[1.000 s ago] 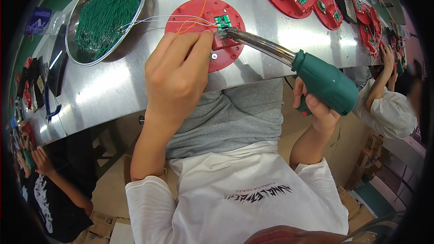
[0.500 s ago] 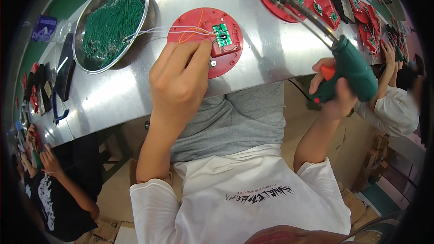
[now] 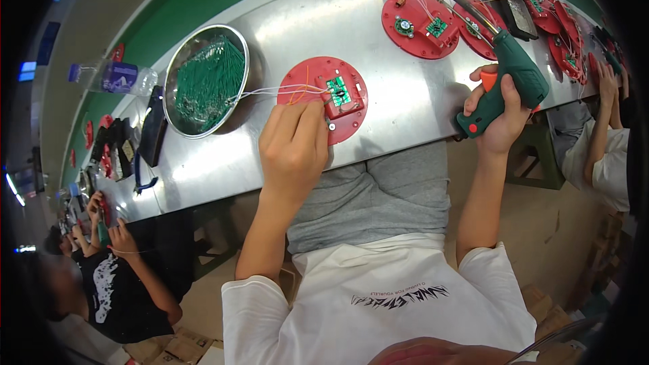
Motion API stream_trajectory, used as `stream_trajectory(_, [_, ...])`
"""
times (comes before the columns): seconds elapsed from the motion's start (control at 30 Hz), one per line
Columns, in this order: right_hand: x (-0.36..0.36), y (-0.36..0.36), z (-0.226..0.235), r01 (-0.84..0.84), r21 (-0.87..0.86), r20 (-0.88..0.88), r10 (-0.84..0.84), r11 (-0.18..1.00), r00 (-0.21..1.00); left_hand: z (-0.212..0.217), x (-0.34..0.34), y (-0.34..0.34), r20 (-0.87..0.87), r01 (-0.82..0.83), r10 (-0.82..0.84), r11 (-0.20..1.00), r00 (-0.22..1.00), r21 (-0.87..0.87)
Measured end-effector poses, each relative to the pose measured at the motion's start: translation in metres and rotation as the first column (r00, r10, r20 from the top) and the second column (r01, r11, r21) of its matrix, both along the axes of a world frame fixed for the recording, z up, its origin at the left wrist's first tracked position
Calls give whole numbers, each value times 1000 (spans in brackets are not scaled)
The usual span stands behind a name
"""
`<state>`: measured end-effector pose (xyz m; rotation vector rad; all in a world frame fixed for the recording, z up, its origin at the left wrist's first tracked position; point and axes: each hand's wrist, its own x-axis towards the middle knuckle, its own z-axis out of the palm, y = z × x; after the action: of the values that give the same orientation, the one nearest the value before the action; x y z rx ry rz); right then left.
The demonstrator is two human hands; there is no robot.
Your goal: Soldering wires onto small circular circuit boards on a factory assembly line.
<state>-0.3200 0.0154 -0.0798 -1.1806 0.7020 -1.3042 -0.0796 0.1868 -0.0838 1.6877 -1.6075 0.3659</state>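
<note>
My left hand [image 3: 294, 142] is over the near left part of a round red plastic disc [image 3: 321, 71], thumb and fingers pinched together. What lies between the fingertips is hidden. A small green circuit board [image 3: 339, 94] sits on the disc's raised block, just beyond my fingers. White wires [image 3: 270, 90] stretch from the board leftward to the bowl, and a thin orange wire [image 3: 297, 94] loops over the disc. Off to the right, my right hand [image 3: 503, 118] grips a green soldering gun [image 3: 520, 71] with an orange trigger. Its long tip points up and left, well away from this disc.
At left on the metal bench stands a steel bowl [image 3: 247, 74] of green wires [image 3: 209, 84]. Beside it are a plastic bottle [image 3: 118, 79], a black tray [image 3: 154, 125] and blue-handled pliers [image 3: 140, 179]. Another red disc [image 3: 399, 10] lies at right. Co-workers sit on both sides.
The whole view has shifted, so the bench sits lower and further right. The soldering gun has moved farther from me relative to the bench. My left hand stays pinched at the disc.
</note>
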Motion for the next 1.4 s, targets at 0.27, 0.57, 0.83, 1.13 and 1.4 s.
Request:
stream_trajectory(0.27, [1, -2, 1, 136, 60, 114, -142, 989, 983, 45, 1, -16, -32, 46, -39, 969, 999, 243])
stream_trajectory(0.57, [0, 2, -7, 241, 62, 207, -249, 969, 946, 67, 97, -159, 430, -243, 125, 942, 894, 232])
stream_trajectory(0.83, [6, 2, -10, 361, 58, 208, -365, 931, 908, 48, 91, -401, -88, -288, 384, 808, 919, 514])
stream_trajectory(1.13, [6, 3, -18, 392, 153, 214, -418, 907, 883, 35, 27, -475, -125, -371, 528, 727, 840, 578])
stream_trajectory(1.4, [2, -1, -16, 315, 172, 236, -350, 933, 907, 31, 73, -433, -550, -39, 218, 947, 806, 318])
